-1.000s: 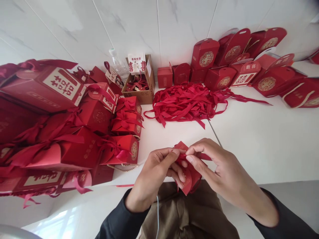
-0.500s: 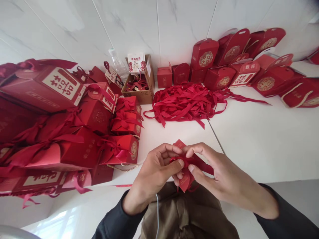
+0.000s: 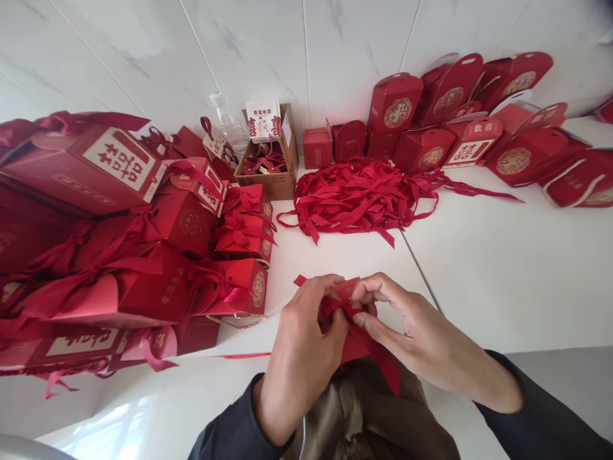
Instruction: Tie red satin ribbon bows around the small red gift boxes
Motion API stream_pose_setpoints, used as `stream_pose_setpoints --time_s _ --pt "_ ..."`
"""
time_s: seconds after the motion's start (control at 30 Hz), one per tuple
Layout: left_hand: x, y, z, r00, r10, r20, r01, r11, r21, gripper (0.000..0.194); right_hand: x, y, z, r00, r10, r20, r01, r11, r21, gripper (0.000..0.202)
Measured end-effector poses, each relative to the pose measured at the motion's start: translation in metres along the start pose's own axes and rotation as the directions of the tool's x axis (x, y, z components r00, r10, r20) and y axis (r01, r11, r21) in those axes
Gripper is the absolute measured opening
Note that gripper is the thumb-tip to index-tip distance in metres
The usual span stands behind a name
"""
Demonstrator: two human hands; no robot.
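Both my hands are closed on a red ribbon (image 3: 387, 364) on top of a small red gift box (image 3: 355, 348) at the table's front edge. My left hand (image 3: 311, 332) pinches the ribbon between thumb and fingers and hides the box's left side. With thumb and forefinger, my right hand (image 3: 390, 313) pinches the ribbon near the middle of the box. One ribbon end hangs down toward me on the right, and a short tip sticks out beyond my left hand. The knot or loop between the fingers is mostly hidden.
A heap of loose red ribbons (image 3: 359, 198) lies behind my hands. Ribbon-tied red boxes (image 3: 158, 281) are stacked on the left. Along the wall stand untied red boxes (image 3: 393, 105) and a cardboard box (image 3: 275, 185) with cards. A clear bottle (image 3: 227, 121) stands beside it.
My left hand has turned more upright over the box, and my fingers have drawn in on the ribbon. The ribbon's right end now hangs lower, toward me, and a tip shows at left.
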State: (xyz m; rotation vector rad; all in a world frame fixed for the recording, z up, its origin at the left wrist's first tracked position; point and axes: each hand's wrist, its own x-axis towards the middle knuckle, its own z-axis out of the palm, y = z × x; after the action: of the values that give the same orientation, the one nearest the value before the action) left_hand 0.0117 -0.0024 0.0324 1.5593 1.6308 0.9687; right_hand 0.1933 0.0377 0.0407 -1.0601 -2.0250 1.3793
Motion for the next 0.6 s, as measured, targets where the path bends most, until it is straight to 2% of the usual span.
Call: stream_pose_setpoints --time_s 0.13,0.23,0.33,0.43,0.53,0.6 --pt "-0.006 -0.003 0.004 0.973 0.214 -0.086 -0.203 0.973 0.113 0.037 -0.002 -0.001 -0.001 1.000 0.016 -0.008 -0.015 0.999 0.048 0.012" --pt "-0.010 -0.005 0.003 0.941 0.323 -0.100 -0.308 0.941 0.143 0.033 -0.001 0.000 -0.001 0.999 0.024 -0.029 -0.022 0.999 0.048 0.023" --pt "-0.012 -0.008 0.002 0.906 0.412 -0.095 -0.392 0.903 0.179 0.030 0.003 0.000 -0.001 0.999 -0.015 -0.036 0.014 1.000 -0.023 0.018" --pt "-0.015 -0.012 0.002 0.897 0.422 -0.133 -0.380 0.889 0.256 0.035 0.005 -0.002 -0.001 0.999 -0.016 -0.031 0.014 0.997 -0.071 0.014" --pt "-0.018 -0.015 0.001 0.904 0.359 -0.230 -0.285 0.910 0.302 0.040 0.004 -0.003 -0.002 0.999 0.016 -0.041 -0.020 0.994 -0.104 0.014" --pt "-0.020 -0.017 0.000 0.920 0.280 -0.275 -0.212 0.944 0.252 0.039 0.003 -0.003 -0.002 0.998 0.034 -0.046 -0.040 0.992 -0.122 0.014"
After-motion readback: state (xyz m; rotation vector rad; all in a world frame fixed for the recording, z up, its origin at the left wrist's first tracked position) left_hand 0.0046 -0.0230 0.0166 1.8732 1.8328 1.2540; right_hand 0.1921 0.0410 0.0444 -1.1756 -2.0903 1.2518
